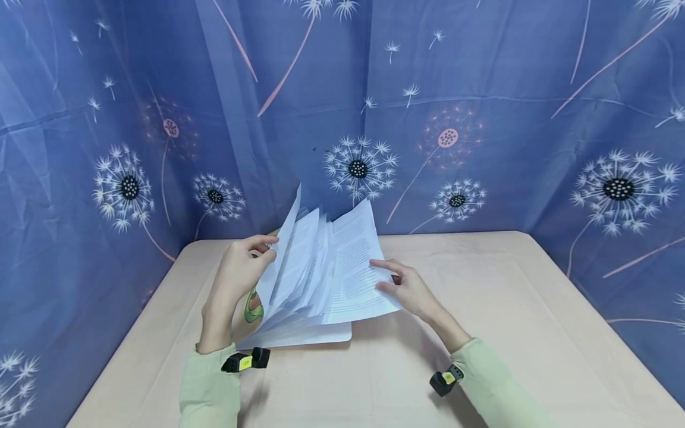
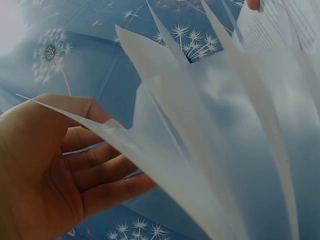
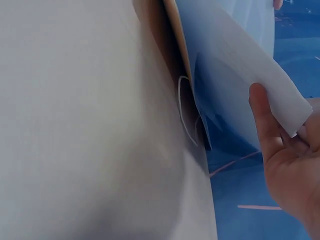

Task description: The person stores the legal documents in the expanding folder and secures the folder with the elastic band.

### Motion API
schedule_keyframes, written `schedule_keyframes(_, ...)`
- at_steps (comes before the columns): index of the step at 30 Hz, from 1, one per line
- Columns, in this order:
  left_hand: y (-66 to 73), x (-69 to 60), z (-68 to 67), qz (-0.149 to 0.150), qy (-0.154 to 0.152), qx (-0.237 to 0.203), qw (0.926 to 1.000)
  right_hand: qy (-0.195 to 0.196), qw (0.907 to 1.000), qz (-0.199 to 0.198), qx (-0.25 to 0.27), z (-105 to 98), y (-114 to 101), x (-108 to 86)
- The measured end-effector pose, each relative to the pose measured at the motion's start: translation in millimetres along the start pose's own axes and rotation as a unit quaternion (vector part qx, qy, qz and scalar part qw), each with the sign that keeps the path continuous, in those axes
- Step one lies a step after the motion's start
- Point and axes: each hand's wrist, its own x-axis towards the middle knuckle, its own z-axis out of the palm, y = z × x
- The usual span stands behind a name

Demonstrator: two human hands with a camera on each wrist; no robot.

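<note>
A folder (image 1: 321,336) of leaves stands spread open on the table, with a green and orange picture (image 1: 253,306) on its outer left cover. My left hand (image 1: 235,270) pinches an upright leaf at the left between thumb and fingers. Translucent, plastic-looking leaves (image 2: 225,145) fan out beside that hand in the left wrist view. At the other side, my right hand (image 1: 409,288) grips the right edge of the raised printed sheets (image 1: 353,255). The right wrist view has a white sheet (image 3: 270,75) between its thumb and fingers. A thin pale loop (image 3: 187,112) hangs by the folder's brown edge.
A pale cloth covers the table (image 1: 481,309). Blue curtains (image 1: 481,59) with dandelion prints rise behind it and at both sides. Black straps with small devices (image 1: 446,379) sit on both sleeved wrists.
</note>
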Motion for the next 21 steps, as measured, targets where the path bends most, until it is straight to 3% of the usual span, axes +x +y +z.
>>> schedule_keyframes(11, -1.0, 1.6, 1.0, -0.005, -0.001, 0.002, 1.0000, -0.002, 0.9995, 0.029, 0.012, 20.7, 0.3, 9.6)
schedule_keyframes(21, 0.0, 0.7, 0.8, -0.003, 0.000, 0.002, 1.0000, 0.007, 0.9977, 0.066, -0.015, 36.3, 4.0, 18.1)
